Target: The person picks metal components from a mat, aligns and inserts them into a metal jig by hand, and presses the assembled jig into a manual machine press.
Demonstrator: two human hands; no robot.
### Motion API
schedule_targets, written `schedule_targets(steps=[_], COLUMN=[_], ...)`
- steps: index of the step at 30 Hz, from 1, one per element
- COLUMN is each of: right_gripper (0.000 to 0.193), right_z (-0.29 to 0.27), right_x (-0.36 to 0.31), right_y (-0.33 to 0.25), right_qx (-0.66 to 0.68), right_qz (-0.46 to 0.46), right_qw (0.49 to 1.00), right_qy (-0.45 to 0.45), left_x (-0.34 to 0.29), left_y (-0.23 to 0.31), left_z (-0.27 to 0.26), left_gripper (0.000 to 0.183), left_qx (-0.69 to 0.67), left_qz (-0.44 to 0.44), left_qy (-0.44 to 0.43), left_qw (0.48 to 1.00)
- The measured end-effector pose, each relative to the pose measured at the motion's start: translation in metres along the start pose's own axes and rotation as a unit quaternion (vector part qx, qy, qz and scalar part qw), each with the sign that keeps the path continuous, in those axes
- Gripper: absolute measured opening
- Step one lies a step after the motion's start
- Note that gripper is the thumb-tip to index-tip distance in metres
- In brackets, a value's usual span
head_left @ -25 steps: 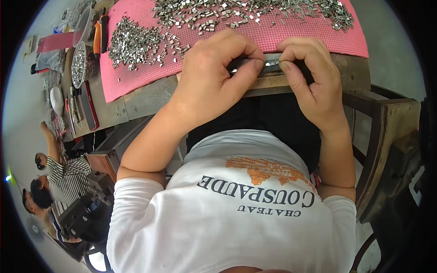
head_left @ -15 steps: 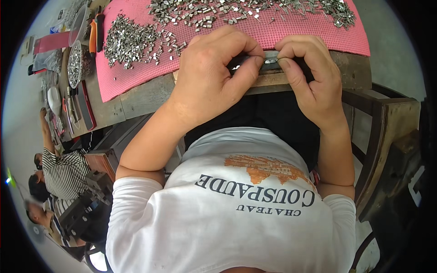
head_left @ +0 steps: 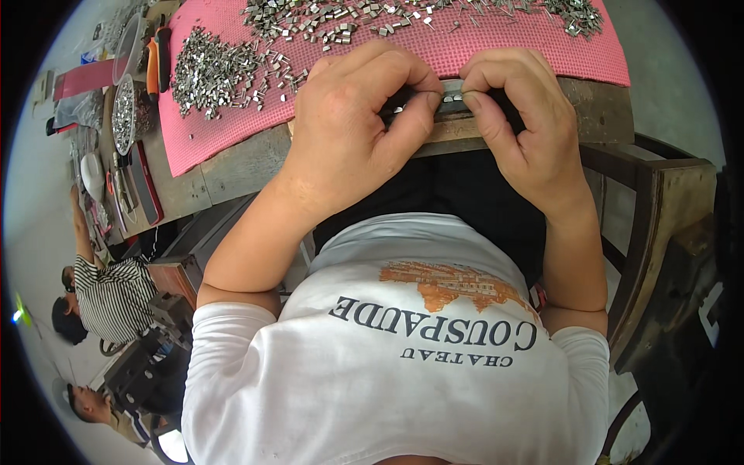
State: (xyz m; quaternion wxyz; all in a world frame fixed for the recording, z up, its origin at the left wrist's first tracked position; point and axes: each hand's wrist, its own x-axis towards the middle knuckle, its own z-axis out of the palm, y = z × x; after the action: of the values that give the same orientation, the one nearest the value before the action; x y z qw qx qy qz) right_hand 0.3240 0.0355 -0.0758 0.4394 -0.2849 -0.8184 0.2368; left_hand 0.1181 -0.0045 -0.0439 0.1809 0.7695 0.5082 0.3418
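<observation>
My left hand (head_left: 358,116) is closed at the table's near edge, thumb and index finger pinched together. Opposite it, a short gap away, my right hand (head_left: 531,128) makes a similar pinch. A dark, narrow strip (head_left: 456,108) shows between the two fingertips, with small shiny half-round metal bits on it. Whatever sits inside either pinch is too small or covered to make out. Just beyond my hands lies a pink textured mat (head_left: 418,54), bearing a pile of small silvery metal pieces (head_left: 213,74) at the left and more loose ones (head_left: 333,23) along the back.
Left of the mat are orange-and-black pliers (head_left: 158,58), a clear bowl of metal pieces (head_left: 128,116) and a dark red flat case (head_left: 146,182). A wooden stool (head_left: 659,201) stands at the right. Farther left, a person in a striped shirt (head_left: 116,298) reaches toward the table.
Both pinches stay at the strip, with the gap between them slightly different. The view has shifted a little. In the background, the people at the left have changed posture.
</observation>
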Motion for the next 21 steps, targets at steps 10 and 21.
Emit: schedule_targets(steps=[10, 21], right_gripper=[0.021, 0.023], right_z=[-0.008, -0.011], right_x=[0.004, 0.006], right_y=[-0.003, -0.001], right_qx=[-0.086, -0.113], right_qz=[-0.055, -0.119], right_qw=[0.994, 0.986], right_qy=[-0.028, -0.014], left_x=[0.0, 0.0], left_y=[-0.001, -0.001], left_z=[0.003, 0.008], left_gripper=[0.007, 0.014], left_qx=[-0.009, 0.145], left_qz=[-0.006, 0.11], left_qy=[0.023, 0.062], left_qw=[1.0, 0.981])
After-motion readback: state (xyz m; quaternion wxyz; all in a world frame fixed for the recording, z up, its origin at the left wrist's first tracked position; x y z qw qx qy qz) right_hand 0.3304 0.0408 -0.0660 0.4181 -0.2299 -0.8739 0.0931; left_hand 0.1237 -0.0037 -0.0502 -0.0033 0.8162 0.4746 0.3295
